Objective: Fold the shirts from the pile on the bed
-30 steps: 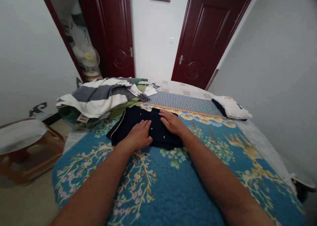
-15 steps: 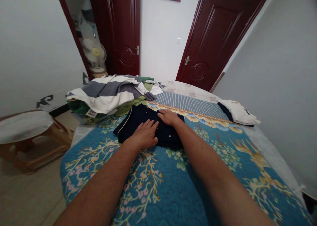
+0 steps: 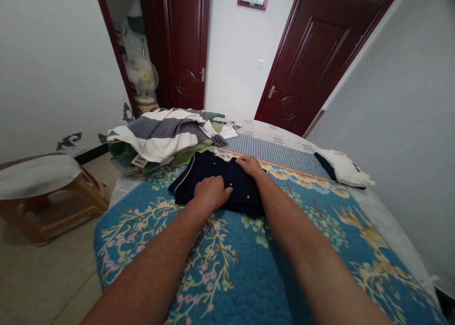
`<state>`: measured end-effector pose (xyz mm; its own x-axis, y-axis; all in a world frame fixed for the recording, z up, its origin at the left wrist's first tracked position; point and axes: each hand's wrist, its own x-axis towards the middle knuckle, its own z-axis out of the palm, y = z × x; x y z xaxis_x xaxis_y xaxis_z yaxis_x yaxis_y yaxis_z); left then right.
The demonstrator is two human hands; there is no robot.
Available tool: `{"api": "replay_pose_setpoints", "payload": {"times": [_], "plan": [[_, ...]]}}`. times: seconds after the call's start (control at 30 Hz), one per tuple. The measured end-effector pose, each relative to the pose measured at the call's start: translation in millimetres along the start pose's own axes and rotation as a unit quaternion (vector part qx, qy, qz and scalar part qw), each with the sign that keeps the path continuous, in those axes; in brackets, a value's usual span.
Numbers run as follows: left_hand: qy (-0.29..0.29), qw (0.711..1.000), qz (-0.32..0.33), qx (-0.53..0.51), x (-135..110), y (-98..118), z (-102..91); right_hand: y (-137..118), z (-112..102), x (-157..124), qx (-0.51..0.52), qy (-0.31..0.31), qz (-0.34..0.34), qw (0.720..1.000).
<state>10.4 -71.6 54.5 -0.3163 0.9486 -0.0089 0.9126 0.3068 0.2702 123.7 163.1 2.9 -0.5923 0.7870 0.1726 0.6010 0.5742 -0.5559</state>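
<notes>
A folded navy garment with small pale dots and a cream trim line lies on the blue floral quilt. On its middle rests my left hand, fingers curled into the cloth and thumb pointing right. My right hand is at the garment's far right edge, its fingers bent over the cloth there. The fingertips of both hands are partly hidden.
A heap of striped and green clothes sits just beyond, at the left. White and dark folded clothes lie at the bed's right edge. To the left stands a wooden stool; a fan is behind the doorway.
My left hand has gone from flat, spread fingers to curled ones on the navy garment. My right hand stays at its far edge. The view has shifted slightly.
</notes>
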Motion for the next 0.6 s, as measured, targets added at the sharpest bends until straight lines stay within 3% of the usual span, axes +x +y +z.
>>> {"api": "replay_pose_setpoints", "payload": {"times": [0.1,0.6], "plan": [[-0.049,0.999,0.015,-0.008,0.9,-0.8,-1.1,-1.0,0.4,1.8,-0.005,-0.005,0.001,1.000],[-0.111,0.992,0.053,0.000,6.4,-11.2,0.0,-1.2,5.3,24.7,-0.081,-0.010,0.037,0.996]]}}
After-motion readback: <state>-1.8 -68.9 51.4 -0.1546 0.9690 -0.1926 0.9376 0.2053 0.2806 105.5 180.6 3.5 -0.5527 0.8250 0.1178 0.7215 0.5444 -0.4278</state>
